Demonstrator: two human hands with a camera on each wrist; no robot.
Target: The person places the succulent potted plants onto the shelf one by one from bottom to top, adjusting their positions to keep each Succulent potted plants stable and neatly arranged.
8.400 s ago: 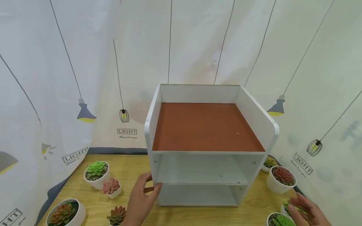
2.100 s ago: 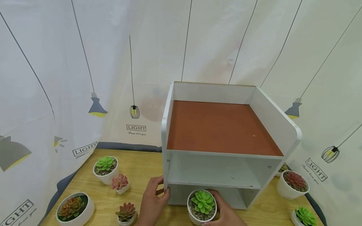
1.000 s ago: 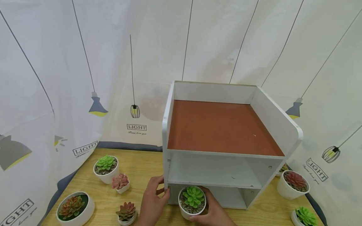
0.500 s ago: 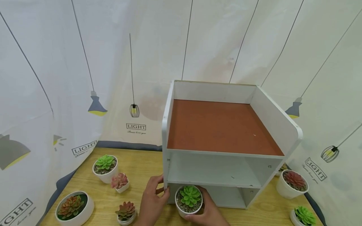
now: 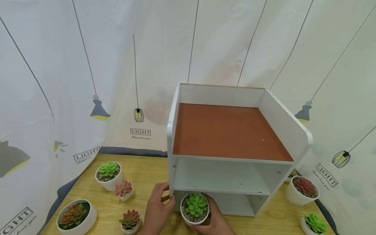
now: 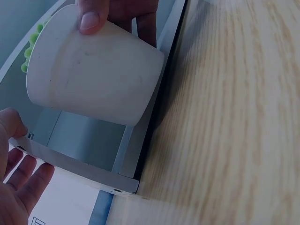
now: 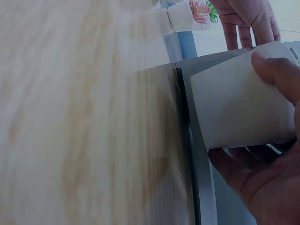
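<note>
A white shelf unit with a brown top board and two open compartments stands on the wooden table. My left hand pinches the front edge of its left side panel, thumb on the inner side and fingers outside. In my right hand is a potted green succulent, held upright by its white pot at the left part of the lower compartment's opening. Seen from the left wrist, the pot has its base at the bottom board's front edge; whether it touches the board I cannot tell.
On the left stand a green succulent, a small pink one, a reddish one and a wide pot. To the right are a dark red succulent and a small green one. A printed curtain hangs behind.
Earlier my right hand was above pots at the right; it now holds the green succulent and has carried it leftward and slightly up toward the lower compartment. My left hand keeps its grip on the panel.
</note>
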